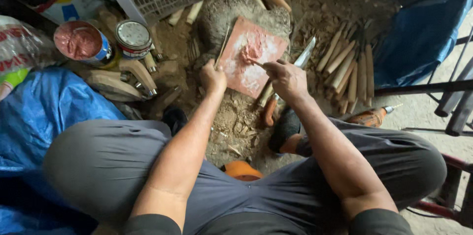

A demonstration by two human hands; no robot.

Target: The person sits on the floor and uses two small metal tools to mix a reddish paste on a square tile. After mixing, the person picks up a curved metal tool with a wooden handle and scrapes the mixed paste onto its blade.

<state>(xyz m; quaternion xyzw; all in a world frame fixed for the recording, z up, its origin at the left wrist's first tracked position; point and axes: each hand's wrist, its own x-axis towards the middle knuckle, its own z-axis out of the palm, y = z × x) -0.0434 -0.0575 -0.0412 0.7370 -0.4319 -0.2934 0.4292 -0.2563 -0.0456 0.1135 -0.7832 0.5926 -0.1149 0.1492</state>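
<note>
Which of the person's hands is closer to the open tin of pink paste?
Left. The left hand grips a thin stick at the pink tile's edge, on the same side as the open tin. The right hand is farther, beyond the tile.

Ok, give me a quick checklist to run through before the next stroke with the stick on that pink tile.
1. Left hand steadies the pink tile at its edge: ok.
2. Right hand grips the thin stick: ok.
3. Stick tip in the putty blob: ok.
4. Tile rests flat on the stump: cannot tell.
5. Open can of pink paste upright: ok.
6. Long blade lies close beside the right hand: not ok.
</note>
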